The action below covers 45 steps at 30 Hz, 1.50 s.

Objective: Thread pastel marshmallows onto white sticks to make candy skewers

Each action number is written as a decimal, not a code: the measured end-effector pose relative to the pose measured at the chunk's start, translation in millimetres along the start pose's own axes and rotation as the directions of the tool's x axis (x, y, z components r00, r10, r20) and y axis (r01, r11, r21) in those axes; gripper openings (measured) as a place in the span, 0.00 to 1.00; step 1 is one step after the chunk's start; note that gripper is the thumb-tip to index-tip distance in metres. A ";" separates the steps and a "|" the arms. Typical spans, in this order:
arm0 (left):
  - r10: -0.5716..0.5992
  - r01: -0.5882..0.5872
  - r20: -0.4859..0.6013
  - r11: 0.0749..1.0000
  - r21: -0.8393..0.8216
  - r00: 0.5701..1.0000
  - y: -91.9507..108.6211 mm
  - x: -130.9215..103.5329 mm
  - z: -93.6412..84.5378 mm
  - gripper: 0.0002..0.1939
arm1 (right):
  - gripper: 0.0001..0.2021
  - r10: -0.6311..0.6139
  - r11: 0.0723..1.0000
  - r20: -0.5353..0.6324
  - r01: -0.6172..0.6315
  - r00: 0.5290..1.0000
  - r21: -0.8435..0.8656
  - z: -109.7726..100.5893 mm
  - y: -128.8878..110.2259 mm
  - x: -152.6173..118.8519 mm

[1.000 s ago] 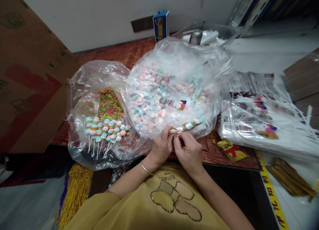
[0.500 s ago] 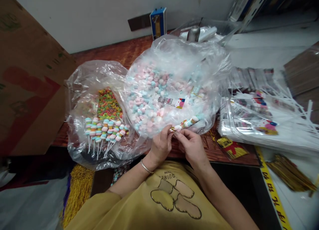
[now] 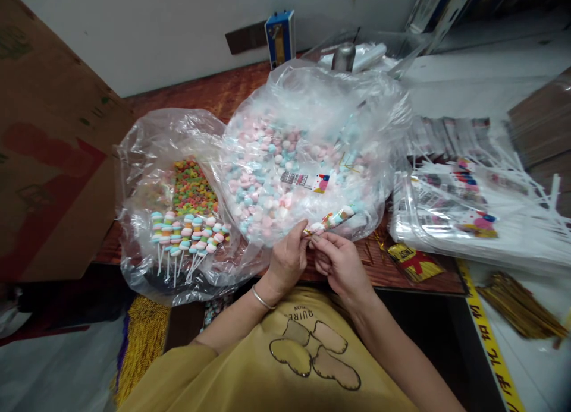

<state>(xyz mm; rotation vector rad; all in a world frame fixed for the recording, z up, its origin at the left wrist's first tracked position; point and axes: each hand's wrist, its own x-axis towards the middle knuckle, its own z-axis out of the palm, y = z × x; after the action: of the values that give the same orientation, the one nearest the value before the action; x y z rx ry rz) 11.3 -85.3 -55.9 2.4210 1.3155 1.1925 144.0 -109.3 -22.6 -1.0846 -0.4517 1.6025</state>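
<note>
Just above the table's front edge, my left hand (image 3: pixel 289 257) pinches the gathered end of a clear-wrapped marshmallow stick (image 3: pixel 330 220). The wrapped stick points up and to the right, with pastel marshmallows inside the printed film. At the same end, my right hand (image 3: pixel 341 263) has thumb and forefinger pressed together on a thin gold twist tie (image 3: pixel 308 231), partly hidden by the fingers. Behind both hands lies a large clear bag (image 3: pixel 307 94) of pink, blue and white marshmallows, with a flat printed wrapper (image 3: pixel 306 180) on top.
To the left, several unwrapped marshmallow sticks (image 3: pixel 190 233) and colourful ring candies (image 3: pixel 194 186) lie on a clear bag (image 3: pixel 134 162). Printed wrappers (image 3: pixel 446 204) are stacked at right, near a gold twist-tie packet (image 3: pixel 414 263). A cardboard box (image 3: pixel 49 144) stands far left.
My right hand's fingers have curled and turned slightly at the bag's gathered end. My left hand keeps its pinch in nearly the same spot.
</note>
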 end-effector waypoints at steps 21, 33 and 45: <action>-0.560 0.667 0.636 -0.188 -0.721 0.530 10.4 21.5 -3.4 0.17 | 0.18 -0.224 0.943 -0.011 0.214 0.974 -0.254 -9.5 14.9 5.4; -0.406 0.443 0.838 -0.716 -0.540 0.365 13.3 30.2 -16.6 0.13 | 0.13 -0.357 0.841 0.104 0.368 0.928 -0.397 -6.3 1.1 1.1; -0.479 0.558 0.802 -0.579 -0.595 0.357 10.9 25.8 -9.9 0.07 | 0.05 -0.483 0.563 0.190 0.470 0.855 -0.680 3.4 -17.6 0.8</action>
<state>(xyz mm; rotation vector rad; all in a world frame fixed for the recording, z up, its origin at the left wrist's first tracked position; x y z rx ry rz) 19.2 -74.7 -29.4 0.1805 0.8142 0.8910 151.2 -101.9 -7.9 -1.3772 -1.3227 0.9068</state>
